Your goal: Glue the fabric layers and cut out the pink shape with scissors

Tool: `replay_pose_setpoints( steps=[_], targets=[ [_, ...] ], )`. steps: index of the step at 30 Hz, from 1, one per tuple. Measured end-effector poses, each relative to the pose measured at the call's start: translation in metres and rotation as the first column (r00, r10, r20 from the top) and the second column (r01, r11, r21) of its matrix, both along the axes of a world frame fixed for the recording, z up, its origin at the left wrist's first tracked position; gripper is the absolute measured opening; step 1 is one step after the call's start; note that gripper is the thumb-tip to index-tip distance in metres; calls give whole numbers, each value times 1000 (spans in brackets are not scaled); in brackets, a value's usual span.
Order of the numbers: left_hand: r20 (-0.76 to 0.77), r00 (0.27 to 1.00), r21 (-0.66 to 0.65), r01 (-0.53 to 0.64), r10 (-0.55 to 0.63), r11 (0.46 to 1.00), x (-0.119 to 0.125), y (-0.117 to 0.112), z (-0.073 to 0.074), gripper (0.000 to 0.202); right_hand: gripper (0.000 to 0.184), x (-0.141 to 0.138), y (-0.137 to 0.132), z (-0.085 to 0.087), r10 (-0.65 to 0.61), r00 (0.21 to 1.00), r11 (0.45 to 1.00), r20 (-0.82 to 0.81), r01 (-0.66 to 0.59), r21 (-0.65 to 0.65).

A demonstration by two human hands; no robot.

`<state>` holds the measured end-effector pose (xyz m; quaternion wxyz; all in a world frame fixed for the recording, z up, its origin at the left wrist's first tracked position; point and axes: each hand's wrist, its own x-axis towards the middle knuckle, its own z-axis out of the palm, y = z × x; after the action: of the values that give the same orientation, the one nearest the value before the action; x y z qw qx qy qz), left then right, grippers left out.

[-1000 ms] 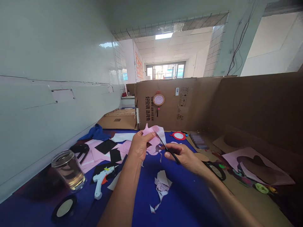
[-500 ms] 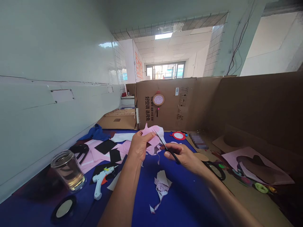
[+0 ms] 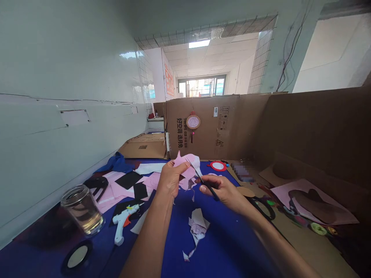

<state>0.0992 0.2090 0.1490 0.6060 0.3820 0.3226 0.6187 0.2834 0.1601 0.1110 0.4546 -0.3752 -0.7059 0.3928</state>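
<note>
My left hand (image 3: 170,178) pinches a piece of pink paper (image 3: 189,161) and holds it up over the blue table (image 3: 232,247). My right hand (image 3: 223,190) is closed round a pair of small black scissors (image 3: 199,177), whose blades point up and left into the paper's edge. Just below the hands, pink and white paper offcuts (image 3: 197,227) lie on the blue surface.
A glass jar (image 3: 82,208), a white glue gun (image 3: 123,222) and a black tape roll (image 3: 75,258) lie at the left. Pink and black sheets (image 3: 127,185) and a blue cloth (image 3: 116,163) sit behind. Cardboard walls (image 3: 290,127) close off the back and right, with larger black scissors (image 3: 262,206) nearby.
Hands, paper and scissors hold almost the same pose. The view has shifted very slightly.
</note>
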Motion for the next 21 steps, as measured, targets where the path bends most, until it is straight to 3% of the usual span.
replay_pose_setpoints(
  steps=[21],
  targets=[
    [13, 1000, -51, 15, -14, 999, 3, -1, 2, 42, 35, -1, 2, -2, -27, 1000, 1000, -11, 27, 4]
  ],
)
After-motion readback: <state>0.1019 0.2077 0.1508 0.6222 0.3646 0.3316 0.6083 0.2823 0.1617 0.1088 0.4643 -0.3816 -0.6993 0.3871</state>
